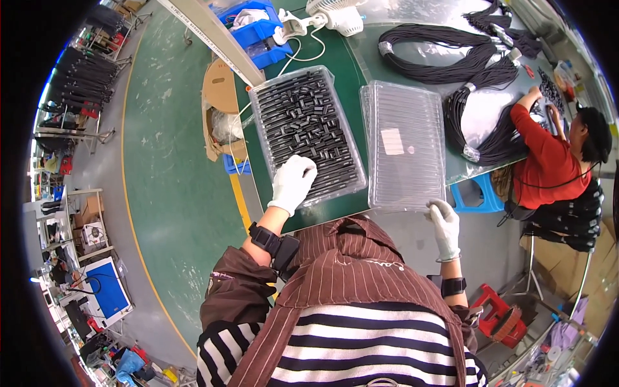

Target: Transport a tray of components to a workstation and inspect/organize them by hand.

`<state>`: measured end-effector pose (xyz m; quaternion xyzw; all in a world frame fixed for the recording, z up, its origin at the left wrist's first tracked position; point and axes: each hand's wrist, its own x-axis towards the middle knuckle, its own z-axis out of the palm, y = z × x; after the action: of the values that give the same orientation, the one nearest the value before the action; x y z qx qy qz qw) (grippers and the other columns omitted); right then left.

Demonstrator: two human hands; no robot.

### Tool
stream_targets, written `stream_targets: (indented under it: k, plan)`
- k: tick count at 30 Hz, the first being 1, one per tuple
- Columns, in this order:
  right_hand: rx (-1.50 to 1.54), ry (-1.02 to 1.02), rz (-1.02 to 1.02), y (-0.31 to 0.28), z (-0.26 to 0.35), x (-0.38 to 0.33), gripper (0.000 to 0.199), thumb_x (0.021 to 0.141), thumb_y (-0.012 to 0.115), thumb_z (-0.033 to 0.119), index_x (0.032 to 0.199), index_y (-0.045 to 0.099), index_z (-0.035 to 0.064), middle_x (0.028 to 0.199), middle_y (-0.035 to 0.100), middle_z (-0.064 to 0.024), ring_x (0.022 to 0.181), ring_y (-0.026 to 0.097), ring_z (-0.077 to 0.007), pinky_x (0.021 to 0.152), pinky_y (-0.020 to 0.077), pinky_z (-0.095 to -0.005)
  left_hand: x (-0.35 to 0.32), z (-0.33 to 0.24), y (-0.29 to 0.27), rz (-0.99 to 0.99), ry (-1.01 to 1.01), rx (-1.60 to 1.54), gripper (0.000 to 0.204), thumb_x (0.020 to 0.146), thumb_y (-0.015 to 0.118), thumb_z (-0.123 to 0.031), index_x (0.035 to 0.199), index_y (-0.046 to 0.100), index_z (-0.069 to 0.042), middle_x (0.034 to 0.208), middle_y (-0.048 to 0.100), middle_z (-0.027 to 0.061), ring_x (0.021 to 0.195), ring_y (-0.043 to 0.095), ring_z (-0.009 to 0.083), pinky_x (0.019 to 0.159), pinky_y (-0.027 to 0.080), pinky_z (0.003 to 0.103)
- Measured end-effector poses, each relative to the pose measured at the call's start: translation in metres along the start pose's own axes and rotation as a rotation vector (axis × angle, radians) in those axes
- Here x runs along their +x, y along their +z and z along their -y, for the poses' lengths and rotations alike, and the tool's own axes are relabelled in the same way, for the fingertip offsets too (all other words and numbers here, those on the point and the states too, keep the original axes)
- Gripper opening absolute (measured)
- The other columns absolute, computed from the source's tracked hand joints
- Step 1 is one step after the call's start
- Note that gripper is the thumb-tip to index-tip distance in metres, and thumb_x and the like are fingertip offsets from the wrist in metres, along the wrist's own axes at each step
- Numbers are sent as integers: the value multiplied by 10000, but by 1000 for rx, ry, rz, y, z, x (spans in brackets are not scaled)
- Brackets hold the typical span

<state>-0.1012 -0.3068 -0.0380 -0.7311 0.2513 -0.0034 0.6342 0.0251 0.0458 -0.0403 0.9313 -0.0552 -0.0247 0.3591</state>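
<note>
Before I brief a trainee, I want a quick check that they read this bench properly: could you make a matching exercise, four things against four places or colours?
Column one
1. Left hand
2. Right hand
3. Fan
4. Co-worker's sleeve

Column two
A. Beyond the trays, right of the blue bins
B. Red
C. Over the near left part of the tray of black parts
D. By the near right corner of the ribbed clear tray

Pairs: 1-C, 2-D, 3-A, 4-B

White gloves (pixel 292 187); black wrist straps (pixel 264 238); dark brown sleeves (pixel 233 284); brown pinstriped apron (pixel 351 280); black-and-white striped top (pixel 374 338)
</note>
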Motion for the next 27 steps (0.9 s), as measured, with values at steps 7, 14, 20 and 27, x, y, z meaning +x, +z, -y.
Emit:
stream_targets:
  k: [7,14,20,27]
  plan:
    - [-219,-81,319,77,55,28,221,892,558,102,1054,593,-46,901,638,-72,779,612,-120,722,493,-231,21,16,-34,-197,37,110,176,780,676,-210,909,661,-91,846,590,79,698,616,208,653,494,314]
    - [-398,-241,383,129,57,28,204,865,588,128,994,621,-26,847,640,-67,711,600,-119,679,485,-251,64,30,-45,-19,153,195,213,792,651,-241,957,645,-106,894,580,109,747,606,270,671,501,367]
    - [-282,-35,183,102,14,6,224,835,585,171,996,637,24,890,653,-145,816,641,-240,747,492,-306,115,23,-27,160,244,374,270,821,602,-265,1052,602,-125,985,573,134,820,593,330,734,493,420]
    - [-491,41,-93,61,-15,-10,321,846,520,311,999,643,58,998,646,-149,951,603,-322,848,470,-372,160,65,-8,110,444,299,223,814,625,-207,945,612,-28,919,591,167,923,551,342,845,445,429]
